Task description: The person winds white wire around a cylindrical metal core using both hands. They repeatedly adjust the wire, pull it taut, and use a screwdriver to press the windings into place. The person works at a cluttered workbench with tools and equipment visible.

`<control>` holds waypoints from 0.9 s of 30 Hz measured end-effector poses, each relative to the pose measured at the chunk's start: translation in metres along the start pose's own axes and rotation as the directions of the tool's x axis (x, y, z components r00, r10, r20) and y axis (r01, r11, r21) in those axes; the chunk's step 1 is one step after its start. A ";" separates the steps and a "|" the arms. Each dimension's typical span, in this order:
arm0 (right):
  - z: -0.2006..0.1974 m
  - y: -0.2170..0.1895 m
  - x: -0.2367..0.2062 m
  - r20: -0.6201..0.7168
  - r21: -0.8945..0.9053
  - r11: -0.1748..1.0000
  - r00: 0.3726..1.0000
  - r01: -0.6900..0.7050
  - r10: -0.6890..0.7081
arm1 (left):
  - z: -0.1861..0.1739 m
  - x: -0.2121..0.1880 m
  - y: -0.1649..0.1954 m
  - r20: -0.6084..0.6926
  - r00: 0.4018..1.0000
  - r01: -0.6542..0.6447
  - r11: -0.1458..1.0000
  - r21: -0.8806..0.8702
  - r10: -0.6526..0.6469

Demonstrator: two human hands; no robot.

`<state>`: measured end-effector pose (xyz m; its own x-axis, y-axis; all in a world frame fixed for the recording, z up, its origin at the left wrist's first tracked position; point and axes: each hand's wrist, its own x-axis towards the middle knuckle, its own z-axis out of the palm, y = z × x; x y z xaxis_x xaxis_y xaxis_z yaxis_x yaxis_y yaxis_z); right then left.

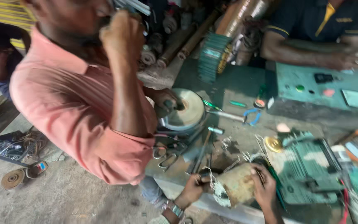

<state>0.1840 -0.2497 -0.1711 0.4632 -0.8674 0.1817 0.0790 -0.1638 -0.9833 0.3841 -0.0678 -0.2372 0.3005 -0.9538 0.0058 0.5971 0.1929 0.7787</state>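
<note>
Hands first: left hand [192, 190] and right hand [264, 185] each have their grip clamped on the wound motor coil [233, 187] between them, at the surface [228, 89] edge — loose wires beside the left grip could snag; beyond, a co-worker's hand [164, 103] holds a metal disc [186, 110].

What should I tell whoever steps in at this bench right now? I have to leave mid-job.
Left hand: grip on the wire-fringed end of the wound coil bundle.
Right hand: grip on its other end, with a thin green tool alongside.
The bundle sits at the near edge of the workbench; blue-handled pliers lie further back.
A co-worker in a pink shirt handles a round metal disc.
Done: cannot tell.
Left: loose wires still stick out.
</note>
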 end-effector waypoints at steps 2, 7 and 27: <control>-0.011 0.002 -0.015 0.034 0.041 0.998 0.998 0.045 -0.046 | 0.007 -0.011 -0.004 -0.027 0.999 -0.037 0.976 -0.213 0.032; -0.029 -0.001 -0.022 0.072 0.015 0.999 0.997 -0.041 0.040 | 0.037 -0.035 0.018 0.040 0.996 0.062 0.933 0.356 -0.082; -0.034 -0.014 -0.028 0.049 -0.388 0.895 0.975 0.220 -0.219 | 0.111 -0.027 0.012 -0.079 0.978 0.075 0.028 0.997 0.193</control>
<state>0.1403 -0.2389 -0.1624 0.4779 -0.7863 0.3917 -0.1696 -0.5201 -0.8371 0.3007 -0.0656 -0.1581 0.4680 -0.8774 0.1060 -0.7022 -0.2964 0.6473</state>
